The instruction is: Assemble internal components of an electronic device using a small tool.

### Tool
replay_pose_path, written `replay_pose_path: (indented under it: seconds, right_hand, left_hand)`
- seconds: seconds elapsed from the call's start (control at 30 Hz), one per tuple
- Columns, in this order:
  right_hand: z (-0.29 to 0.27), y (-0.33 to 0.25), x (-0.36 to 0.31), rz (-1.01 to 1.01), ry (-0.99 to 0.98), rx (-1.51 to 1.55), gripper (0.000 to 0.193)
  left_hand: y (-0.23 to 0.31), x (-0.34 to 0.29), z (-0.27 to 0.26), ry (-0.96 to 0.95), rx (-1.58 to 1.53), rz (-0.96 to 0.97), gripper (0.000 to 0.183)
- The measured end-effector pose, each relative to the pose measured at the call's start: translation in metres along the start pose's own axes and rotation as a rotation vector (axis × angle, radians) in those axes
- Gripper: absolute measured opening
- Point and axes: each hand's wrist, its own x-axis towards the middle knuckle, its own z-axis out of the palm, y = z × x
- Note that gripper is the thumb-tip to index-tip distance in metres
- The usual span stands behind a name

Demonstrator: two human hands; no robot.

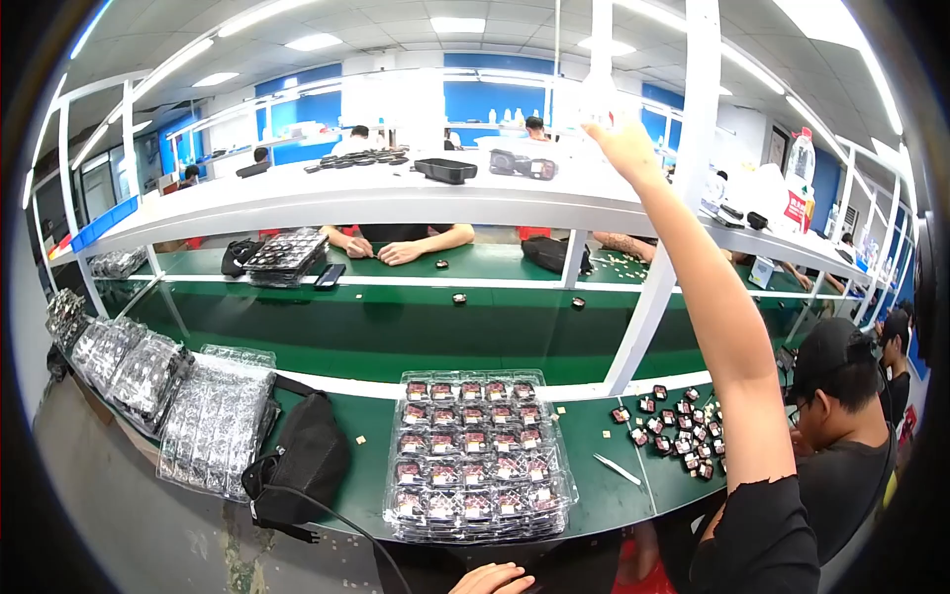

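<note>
My right arm stretches up past the white shelf, and my right hand [629,148] is beside a white upright, in glare. Its fingertips wash out in the brightness, so whatever it touches or holds is hidden. Low at the bottom edge, my left hand [492,579] shows only in part, fingers stretched out and nothing seen in them. Just beyond it lies a stack of clear plastic trays [475,470], the top one filled with rows of small black square parts. To the right, many loose black parts [683,431] are scattered on the green bench, near white tweezers [617,468].
A black bag [307,460] with a strap lies left of the trays, beside stacked clear trays [213,426]. The shelf [396,203] holds a black bin [445,170]. A capped co-worker [841,396] sits close on my right; another person's hands [381,249] work across the bench.
</note>
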Motion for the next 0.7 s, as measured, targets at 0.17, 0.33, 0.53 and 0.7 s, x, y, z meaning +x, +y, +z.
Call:
replay_pose_path:
  seconds: [0.17, 0.33, 0.53, 0.7]
  right_hand:
    - [0.018, 0.02, 0.049, 0.149, -0.027, -0.055, 0.093]
    - [0.014, -0.009, 0.04, 0.315, -0.227, 0.093, 0.08]
    - [0.007, -0.03, 0.051, 0.243, -0.092, -0.223, 0.079]
    - [-0.025, -0.091, 0.037, 0.009, 0.165, -0.225, 0.083]
  left_hand:
    - [0.006, -0.033, -0.005, 0.206, 0.034, -0.198, 0.031]
    - [0.01, -0.061, -0.034, 0.311, 0.097, -0.303, 0.029]
    - [0.005, -0.072, -0.041, 0.357, 0.074, -0.254, 0.029]
    - [0.0, -0.066, -0.044, 0.358, 0.038, -0.214, 0.027]
